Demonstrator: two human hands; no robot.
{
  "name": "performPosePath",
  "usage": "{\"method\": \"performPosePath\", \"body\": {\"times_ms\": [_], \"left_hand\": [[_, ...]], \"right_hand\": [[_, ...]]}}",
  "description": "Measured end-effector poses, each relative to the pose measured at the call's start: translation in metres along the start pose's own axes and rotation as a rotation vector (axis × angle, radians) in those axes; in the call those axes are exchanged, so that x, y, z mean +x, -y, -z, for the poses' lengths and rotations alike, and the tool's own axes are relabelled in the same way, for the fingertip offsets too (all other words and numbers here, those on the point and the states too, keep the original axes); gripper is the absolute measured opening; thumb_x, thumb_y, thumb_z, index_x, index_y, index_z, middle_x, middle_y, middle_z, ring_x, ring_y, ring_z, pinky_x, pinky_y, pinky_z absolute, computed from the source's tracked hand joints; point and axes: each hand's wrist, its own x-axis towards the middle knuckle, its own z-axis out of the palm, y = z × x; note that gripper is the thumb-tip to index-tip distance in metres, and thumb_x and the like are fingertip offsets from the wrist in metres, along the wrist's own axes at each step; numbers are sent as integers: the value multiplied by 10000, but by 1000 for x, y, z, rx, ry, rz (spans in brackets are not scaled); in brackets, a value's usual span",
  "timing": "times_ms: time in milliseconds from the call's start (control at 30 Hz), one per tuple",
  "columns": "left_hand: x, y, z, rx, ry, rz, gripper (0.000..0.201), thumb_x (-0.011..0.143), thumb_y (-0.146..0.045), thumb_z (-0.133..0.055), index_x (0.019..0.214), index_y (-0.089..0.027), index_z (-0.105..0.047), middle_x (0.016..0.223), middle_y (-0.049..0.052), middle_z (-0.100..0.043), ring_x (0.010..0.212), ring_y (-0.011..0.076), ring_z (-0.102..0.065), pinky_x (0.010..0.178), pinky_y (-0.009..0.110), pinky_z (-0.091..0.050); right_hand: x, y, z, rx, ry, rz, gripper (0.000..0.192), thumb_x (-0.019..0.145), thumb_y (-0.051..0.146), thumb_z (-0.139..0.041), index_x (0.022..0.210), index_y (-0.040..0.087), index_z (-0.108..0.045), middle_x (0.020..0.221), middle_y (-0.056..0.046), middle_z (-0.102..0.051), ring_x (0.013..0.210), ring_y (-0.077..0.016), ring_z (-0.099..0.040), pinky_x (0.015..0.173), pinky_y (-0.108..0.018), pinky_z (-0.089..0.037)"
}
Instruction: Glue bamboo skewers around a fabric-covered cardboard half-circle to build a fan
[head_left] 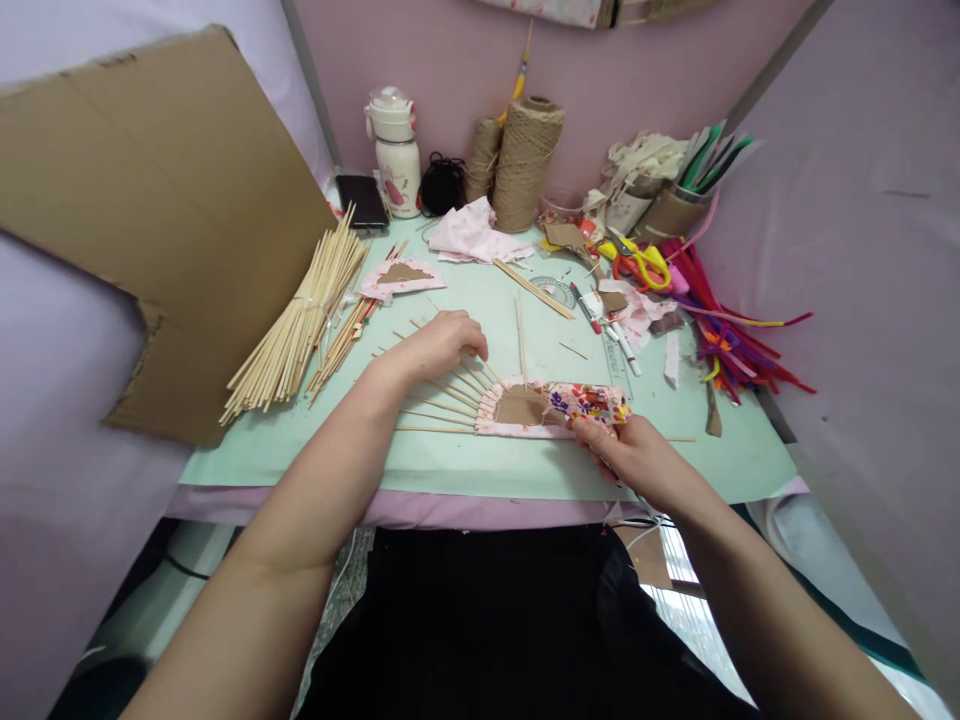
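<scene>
We see the left hand (442,343) with fingers curled loosely down, tips touching the thin sticks (442,395) fanned on the green desk (450,465). Right hand (626,455) fingers pinch the floral fabric-covered piece (555,405), near the desk's front edge.

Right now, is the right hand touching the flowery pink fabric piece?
Touching. The head view shows the right hand pinching the flowery pink fabric piece at its right end.
</scene>
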Motion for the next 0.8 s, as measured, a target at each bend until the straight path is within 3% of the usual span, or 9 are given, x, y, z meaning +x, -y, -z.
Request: {"method": "performPosePath", "body": {"times_ms": [300,533,800], "left_hand": [[-1,0,-3,-9,57,45,398,657,32,-469,844,-175,-752,768,39,-704,810,170,-572,757,270,-443],[-2,3,-4,-34,51,18,363,717,39,-495,863,-168,-755,792,46,-712,810,163,-583,775,265,-431],[-3,-7,3,12,52,91,280,859,-105,-501,858,-226,-752,903,30,-731,900,171,-610,942,356,-331]], "right_hand": [[-2,5,-7,9,23,35,568,804,700,-500,507,217,-473,408,6,-466,421,-139,-450,439,-264,-329],[-3,12,-6,-15,-3,59,554,815,680,-502,505,221,-482,379,13,-443,393,-132,-418,419,-265,-305],[-4,10,-6,-6,-17,74,503,823,637,-528,824,163,-699,372,36,-450,385,-158,-437,425,-273,-328]]}}
